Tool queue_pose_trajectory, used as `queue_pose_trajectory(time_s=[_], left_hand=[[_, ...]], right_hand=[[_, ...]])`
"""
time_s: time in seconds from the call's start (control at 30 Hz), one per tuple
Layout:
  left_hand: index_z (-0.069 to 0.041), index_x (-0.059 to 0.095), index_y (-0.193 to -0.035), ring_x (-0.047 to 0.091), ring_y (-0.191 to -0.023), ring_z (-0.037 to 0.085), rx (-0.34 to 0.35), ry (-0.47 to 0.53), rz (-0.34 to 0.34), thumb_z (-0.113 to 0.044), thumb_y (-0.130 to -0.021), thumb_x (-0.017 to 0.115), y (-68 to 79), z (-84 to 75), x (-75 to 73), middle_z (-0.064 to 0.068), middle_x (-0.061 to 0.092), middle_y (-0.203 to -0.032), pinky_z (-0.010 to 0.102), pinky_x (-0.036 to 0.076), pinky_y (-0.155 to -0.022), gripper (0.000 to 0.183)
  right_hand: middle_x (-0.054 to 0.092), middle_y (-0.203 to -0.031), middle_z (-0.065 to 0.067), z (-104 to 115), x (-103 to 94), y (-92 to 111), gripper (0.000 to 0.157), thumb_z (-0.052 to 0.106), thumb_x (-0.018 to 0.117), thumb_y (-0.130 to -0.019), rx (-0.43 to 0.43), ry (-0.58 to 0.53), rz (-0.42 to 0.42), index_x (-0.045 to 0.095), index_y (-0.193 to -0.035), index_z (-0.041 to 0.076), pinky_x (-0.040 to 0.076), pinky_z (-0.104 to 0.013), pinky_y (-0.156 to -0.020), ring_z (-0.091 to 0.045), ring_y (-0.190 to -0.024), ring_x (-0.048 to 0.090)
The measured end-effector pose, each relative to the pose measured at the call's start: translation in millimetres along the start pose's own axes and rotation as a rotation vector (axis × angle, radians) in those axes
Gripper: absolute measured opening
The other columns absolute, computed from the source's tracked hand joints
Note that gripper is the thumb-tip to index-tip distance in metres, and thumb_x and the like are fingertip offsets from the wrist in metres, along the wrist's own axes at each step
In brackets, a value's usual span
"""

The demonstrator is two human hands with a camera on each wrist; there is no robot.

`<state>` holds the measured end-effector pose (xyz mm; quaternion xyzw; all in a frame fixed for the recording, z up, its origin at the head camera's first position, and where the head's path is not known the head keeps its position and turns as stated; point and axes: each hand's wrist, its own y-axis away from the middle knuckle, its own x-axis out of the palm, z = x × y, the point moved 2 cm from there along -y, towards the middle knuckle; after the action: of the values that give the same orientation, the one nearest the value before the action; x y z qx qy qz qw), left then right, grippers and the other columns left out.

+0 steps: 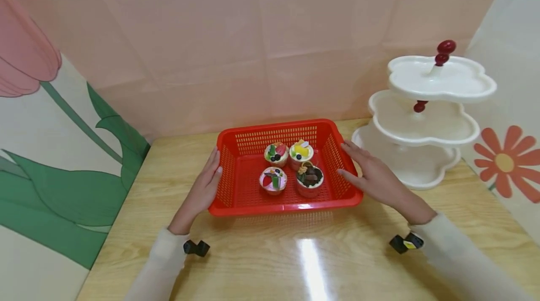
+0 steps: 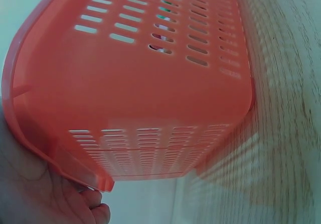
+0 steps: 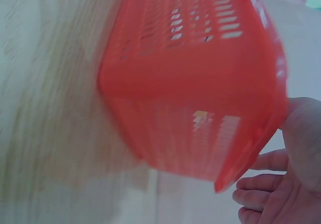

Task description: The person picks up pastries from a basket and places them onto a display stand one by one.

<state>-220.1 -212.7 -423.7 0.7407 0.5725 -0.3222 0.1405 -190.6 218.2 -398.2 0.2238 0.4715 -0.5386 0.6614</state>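
A red plastic basket with slotted walls sits on the wooden table, several cupcakes inside it. At the back are a fruit-topped cupcake and one with yellow fruit. Nearer the front are a pink-cream cupcake and a chocolate-topped one. My left hand lies along the basket's left rim, fingers fairly straight, its palm against the rim in the left wrist view. Beside the right rim, my right hand has its thumb and fingers spread, and the right wrist view shows the fingers extended just outside the rim.
A white three-tier stand with red knobs stands to the right, close behind my right hand. A pink backdrop rises behind the table. Flower-printed panels flank both sides.
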Motion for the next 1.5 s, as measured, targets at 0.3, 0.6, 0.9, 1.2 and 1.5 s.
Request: queue_pose_trajectory(time_s=[0.3,0.6,0.9,1.2,1.5], left_hand=[[-0.006,0.014,-0.162,0.005,-0.156,0.023,0.0,-0.011,-0.011,-0.023,-0.113,0.03,-1.5,-2.8,-3.3,-0.002,0.0,-0.17,0.053,0.013,-0.123,0.055],[-0.006,0.014,-0.162,0.005,-0.156,0.023,-0.014,0.0,-0.01,-0.023,-0.113,0.031,-0.2,2.6,-0.6,-0.002,0.001,-0.17,0.054,0.013,-0.122,0.055],[-0.007,0.013,-0.162,0.005,-0.156,0.023,-0.02,0.007,-0.013,-0.026,-0.113,0.032,-0.2,2.9,2.6,-0.002,0.001,-0.17,0.055,0.013,-0.122,0.056],[-0.008,0.016,-0.162,0.007,-0.156,0.023,-0.016,-0.004,-0.025,-0.024,-0.113,0.033,1.6,4.5,5.2,-0.003,0.003,-0.17,0.054,0.014,-0.122,0.055],[-0.007,0.015,-0.162,0.007,-0.156,0.025,-0.002,-0.023,-0.027,-0.023,-0.113,0.033,0.1,0.9,1.6,-0.003,0.001,-0.17,0.057,0.016,-0.121,0.056]], right_hand=[[0.047,-0.152,-0.022,27.7,1.0,-19.4,0.072,0.041,0.074,-0.093,-0.143,0.097,0.122,0.049,-0.15,0.004,0.045,-0.059,-0.104,-0.045,-0.134,0.05],[0.056,-0.143,-0.023,34.0,11.6,-33.8,0.083,0.045,0.079,-0.087,-0.176,0.242,0.238,0.047,-0.15,0.001,0.045,-0.06,-0.103,-0.052,-0.132,0.048],[0.069,-0.124,-0.021,33.2,23.7,-49.2,0.077,0.038,0.088,-0.079,-0.237,0.277,0.243,0.059,-0.138,-0.004,0.044,-0.057,-0.105,-0.044,-0.116,0.063],[0.075,-0.101,-0.003,35.2,35.1,-53.9,0.067,0.044,0.091,-0.072,-0.231,0.309,0.283,0.069,-0.123,0.008,0.052,-0.051,-0.091,-0.026,-0.09,0.067],[0.075,-0.104,-0.006,38.5,35.5,-54.9,0.072,0.05,0.091,-0.07,-0.196,0.338,0.274,0.067,-0.124,0.008,0.048,-0.056,-0.096,-0.03,-0.097,0.069]])
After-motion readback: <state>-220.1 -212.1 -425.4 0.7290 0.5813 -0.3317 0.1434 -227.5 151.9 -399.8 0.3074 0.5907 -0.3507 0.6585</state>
